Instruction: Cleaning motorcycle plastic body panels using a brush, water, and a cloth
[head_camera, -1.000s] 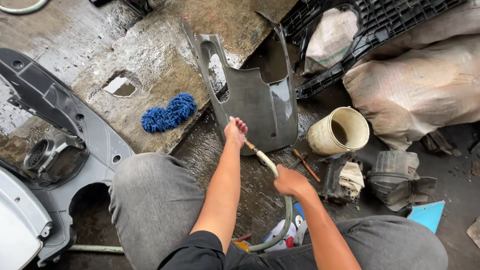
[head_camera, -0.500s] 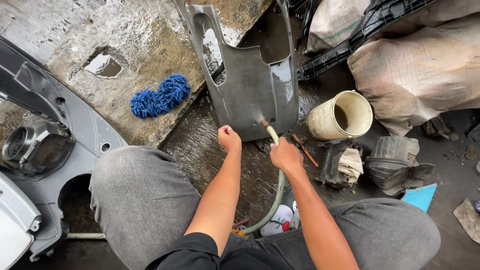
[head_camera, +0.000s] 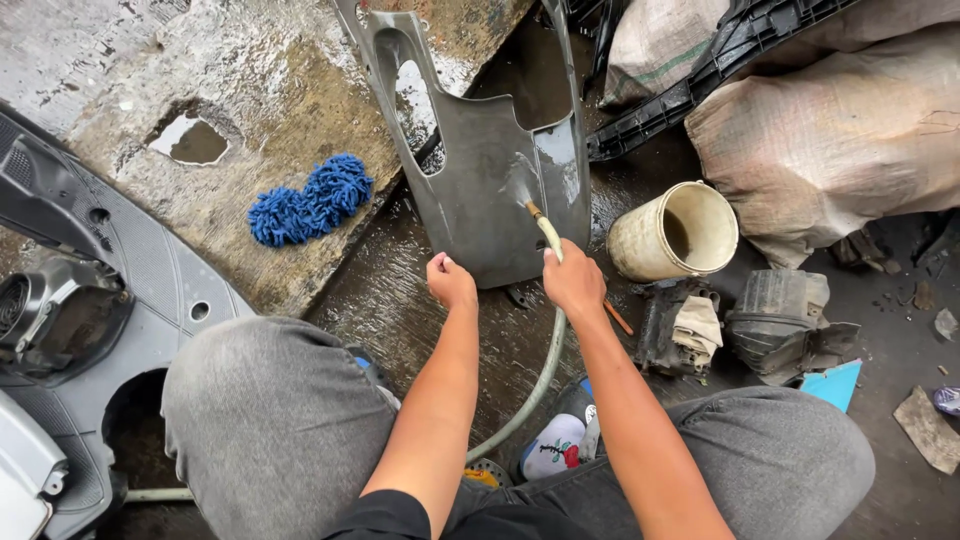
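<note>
A wet grey plastic scooter panel (head_camera: 480, 170) lies on the ground in front of me, its narrow end toward my knees. My right hand (head_camera: 575, 280) grips a pale water hose (head_camera: 548, 350) near its nozzle, and water runs from the tip onto the panel's lower right part. The hose curves back down between my legs. My left hand (head_camera: 450, 282) holds the panel's near edge at the bottom left. Both forearms reach forward between my grey-trousered knees.
A blue microfibre wash mitt (head_camera: 310, 200) lies on a wet concrete slab (head_camera: 250, 90) to the left. A cream bucket (head_camera: 675, 232) lies on its side right of the panel. Dark scooter body parts (head_camera: 70, 290) sit at left, sacks (head_camera: 850, 130) and engine parts (head_camera: 780, 320) at right.
My right hand has slid forward along the hose up to the panel. The left hand now grips the panel's near edge. The view has shifted closer to the panel.
</note>
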